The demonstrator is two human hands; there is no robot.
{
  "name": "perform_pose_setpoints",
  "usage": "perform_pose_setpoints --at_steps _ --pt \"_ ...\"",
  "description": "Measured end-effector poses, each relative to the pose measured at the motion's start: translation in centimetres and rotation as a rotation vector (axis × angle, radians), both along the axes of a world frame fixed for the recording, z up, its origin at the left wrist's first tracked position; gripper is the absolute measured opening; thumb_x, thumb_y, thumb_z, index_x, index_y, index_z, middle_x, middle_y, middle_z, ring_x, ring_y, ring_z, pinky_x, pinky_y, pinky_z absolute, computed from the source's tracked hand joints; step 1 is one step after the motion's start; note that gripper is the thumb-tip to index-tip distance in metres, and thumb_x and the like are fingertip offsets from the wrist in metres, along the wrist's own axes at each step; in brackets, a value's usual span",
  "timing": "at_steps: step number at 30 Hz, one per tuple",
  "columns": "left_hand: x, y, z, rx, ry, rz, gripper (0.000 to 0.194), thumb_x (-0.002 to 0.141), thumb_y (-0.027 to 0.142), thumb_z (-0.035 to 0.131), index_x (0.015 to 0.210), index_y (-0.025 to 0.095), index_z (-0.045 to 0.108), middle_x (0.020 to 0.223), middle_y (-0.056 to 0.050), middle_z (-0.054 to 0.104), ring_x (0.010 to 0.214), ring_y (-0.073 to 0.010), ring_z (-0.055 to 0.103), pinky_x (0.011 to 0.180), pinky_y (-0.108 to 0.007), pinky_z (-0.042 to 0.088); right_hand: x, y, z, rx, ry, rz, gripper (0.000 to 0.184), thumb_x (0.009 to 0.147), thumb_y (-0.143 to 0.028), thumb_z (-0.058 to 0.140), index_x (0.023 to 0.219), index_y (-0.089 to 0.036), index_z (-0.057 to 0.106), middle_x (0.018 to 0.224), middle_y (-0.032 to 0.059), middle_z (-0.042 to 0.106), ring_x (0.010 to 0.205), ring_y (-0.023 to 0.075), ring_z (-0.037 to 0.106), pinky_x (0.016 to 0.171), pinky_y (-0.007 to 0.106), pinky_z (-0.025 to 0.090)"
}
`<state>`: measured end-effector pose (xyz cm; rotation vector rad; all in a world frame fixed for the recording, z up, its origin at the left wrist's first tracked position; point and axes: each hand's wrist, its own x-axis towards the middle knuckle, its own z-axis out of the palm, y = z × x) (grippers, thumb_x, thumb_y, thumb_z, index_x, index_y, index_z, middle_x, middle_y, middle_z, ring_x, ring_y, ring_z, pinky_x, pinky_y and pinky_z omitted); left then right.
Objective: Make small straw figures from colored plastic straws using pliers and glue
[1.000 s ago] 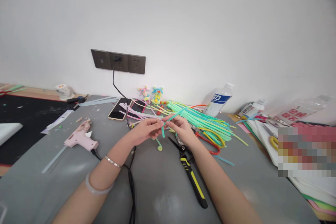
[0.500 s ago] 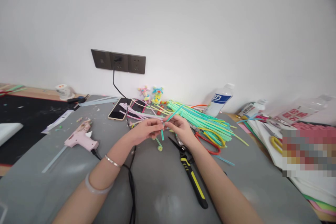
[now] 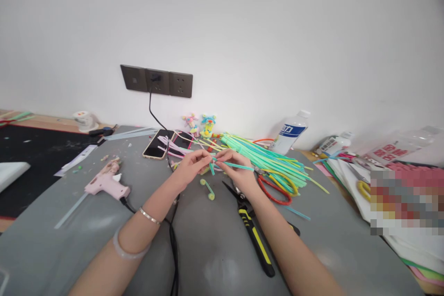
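Note:
Both hands meet above the middle of the grey table, pinching a thin turquoise pipe cleaner [image 3: 237, 165]. My left hand [image 3: 193, 166] is closed on its bent end, where a short piece hangs down. Fingers of my right hand [image 3: 236, 169] are closed on it close beside, with the longer tail pointing right across that hand. Just below lies a green pipe-cleaner piece with coiled ends [image 3: 207, 189]. Black-and-yellow pliers-like cutters [image 3: 255, 240] rest by my right forearm, partly hidden beneath it. Behind my right hand, a bundle of green pipe cleaners [image 3: 270, 159] is spread out.
A pink glue gun [image 3: 108, 184] lies at left, its black cord running toward me. Farther back are a phone [image 3: 157, 144], two small pipe-cleaner figures [image 3: 208, 126] and a leaning bottle [image 3: 290, 133]. Red-and-yellow-handled scissors [image 3: 275, 189] lie right; papers [image 3: 357, 194] are stacked beyond.
The pipe cleaner's long tail has swung from pointing up and back to lying out to the right. My hands have shifted slightly, uncovering more of the green coiled piece.

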<state>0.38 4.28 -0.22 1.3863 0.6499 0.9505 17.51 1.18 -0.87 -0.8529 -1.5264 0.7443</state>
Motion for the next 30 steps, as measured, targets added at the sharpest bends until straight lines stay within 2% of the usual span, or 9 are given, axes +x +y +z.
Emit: perform_pose_setpoints --at_steps 4,8,13,18,21,25,30 --pt "0.1 0.1 -0.3 0.071 -0.008 0.109 0.035 0.079 0.049 0.066 0.072 0.016 0.058 0.059 0.005 0.041 0.054 -0.0080 0.033 0.051 -0.022 0.025 -0.4 -0.4 0.2 0.063 -0.072 0.004 0.013 0.082 -0.029 0.071 0.075 -0.021 0.063 0.086 0.0053 0.067 0.084 0.0194 0.064 0.078 0.035 0.052" --pt "0.3 -0.1 -0.5 0.111 -0.010 0.161 0.034 0.080 0.048 0.065 0.072 0.016 0.057 0.060 0.005 0.041 0.054 -0.0085 0.033 0.050 -0.022 0.024 -0.3 -0.3 -0.2 0.069 -0.065 0.003 0.013 0.082 -0.029 0.071 0.074 -0.022 0.064 0.082 0.0048 0.068 0.081 0.0196 0.066 0.077 0.035 0.053" --pt "0.5 -0.2 -0.7 0.096 -0.038 0.194 0.035 0.080 0.049 0.065 0.071 0.017 0.056 0.058 0.005 0.041 0.052 -0.0084 0.034 0.049 -0.021 0.025 -0.5 -0.3 -0.6 0.047 -0.088 -0.022 0.010 0.084 -0.030 0.068 0.080 -0.021 0.065 0.081 0.0041 0.070 0.075 0.0184 0.067 0.071 0.031 0.055" --pt "0.5 -0.3 -0.4 0.026 -0.071 0.242 0.037 0.076 0.050 0.069 0.067 0.017 0.055 0.056 0.005 0.042 0.050 -0.0073 0.034 0.047 -0.020 0.024 -0.8 -0.6 -0.7 0.036 -0.113 0.005 0.020 0.078 -0.035 0.076 0.092 -0.022 0.066 0.087 0.0029 0.070 0.081 0.0189 0.067 0.077 0.033 0.055" --pt "0.5 -0.4 -0.2 -0.035 -0.097 0.227 0.038 0.075 0.049 0.070 0.066 0.016 0.054 0.056 0.006 0.043 0.050 -0.0066 0.034 0.047 -0.020 0.025 -0.8 -0.5 -1.0 0.028 -0.065 -0.027 0.020 0.078 -0.035 0.076 0.091 -0.023 0.068 0.086 0.0030 0.070 0.079 0.0188 0.067 0.076 0.034 0.055" --pt "0.5 -0.4 -0.1 -0.074 -0.086 0.194 0.037 0.074 0.049 0.072 0.068 0.016 0.058 0.057 0.005 0.049 0.050 -0.0063 0.038 0.048 -0.019 0.029 -0.7 -0.4 -1.0 -0.075 0.057 -0.069 0.017 0.080 -0.037 0.073 0.088 -0.022 0.072 0.081 0.0041 0.072 0.072 0.0198 0.069 0.071 0.035 0.057" --pt "0.4 -0.2 -0.2 -0.013 -0.066 0.183 0.034 0.070 0.045 0.077 0.087 0.017 0.068 0.067 0.001 0.062 0.058 -0.0103 0.053 0.051 -0.020 0.039 -0.5 -0.3 -0.2 -0.195 0.210 -0.042 0.025 0.075 -0.045 0.076 0.082 -0.021 0.072 0.073 0.0042 0.072 0.065 0.0210 0.069 0.064 0.036 0.058"
